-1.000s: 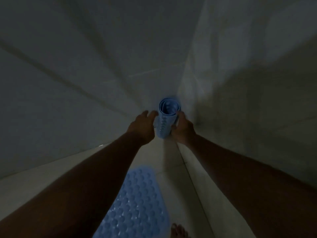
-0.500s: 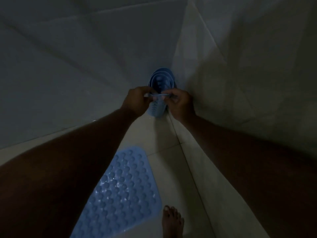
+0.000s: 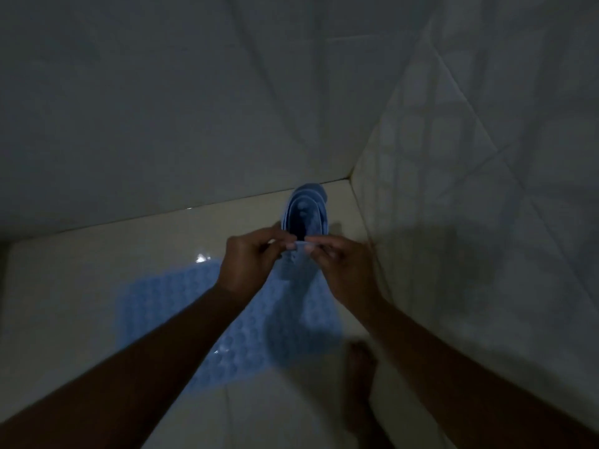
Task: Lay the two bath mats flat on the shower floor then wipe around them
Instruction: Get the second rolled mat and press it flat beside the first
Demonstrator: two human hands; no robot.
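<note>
Blue roll (image 3: 306,207) pinched at its loose edge by left hand (image 3: 249,264) and right hand (image 3: 343,270), poised for unrolling beside flat mat (image 3: 155,303).

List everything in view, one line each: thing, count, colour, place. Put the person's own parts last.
rolled bath mat: one, light blue, held up near the floor corner
flat bath mat: one, light blue, bumpy, on the floor beneath the arms
shower floor: one, cream tile, lower half of view
walls: two, pale grey tile, meeting behind the roll
left hand: one, pinches the roll's loose edge
right hand: one, pinches the same edge
foot: one, bare, on the floor right of the flat mat
</note>
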